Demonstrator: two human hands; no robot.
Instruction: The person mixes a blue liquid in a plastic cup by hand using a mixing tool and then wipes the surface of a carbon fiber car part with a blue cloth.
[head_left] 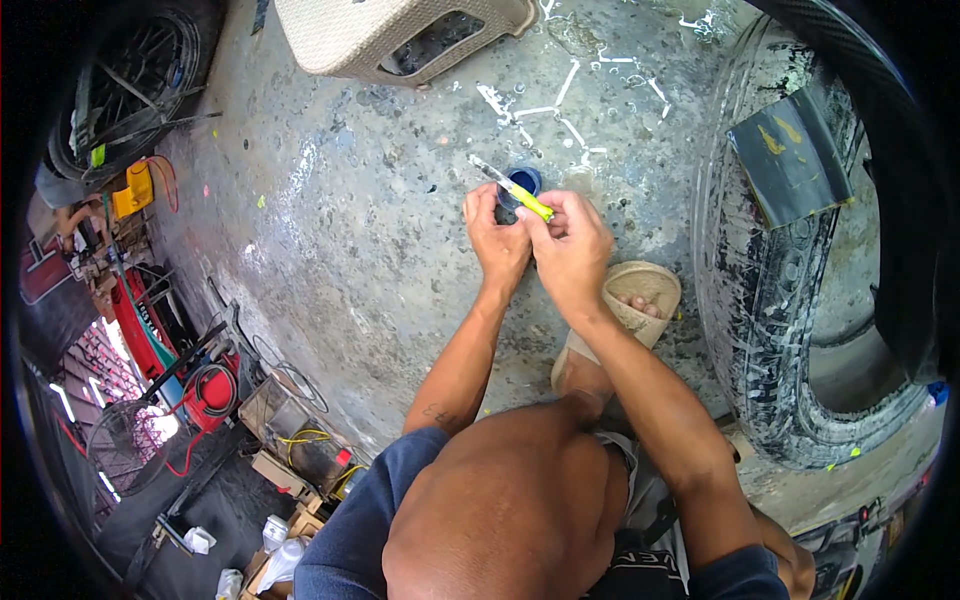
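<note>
My right hand (572, 240) is closed, pinching the yellow-green end of a slim stick-like tool (523, 197). Its other end is narrow and pale and points up and to the left. My left hand (495, 238) curls right beside it, with its thumb and fingers around a small dark item (506, 207) just under the tool. What that item is cannot be made out. Directly beyond both hands, a small round blue container (527, 178) stands on the floor, partly hidden by the tool and fingers.
A large tyre (765, 320) lies at the right, with a dark, yellow-smeared sheet (790, 160) on it. A beige woven-pattern stool (340, 40) stands at the top. White lines mark the concrete floor (340, 240). A wheel (130, 85) and red equipment (205, 385) are at the left.
</note>
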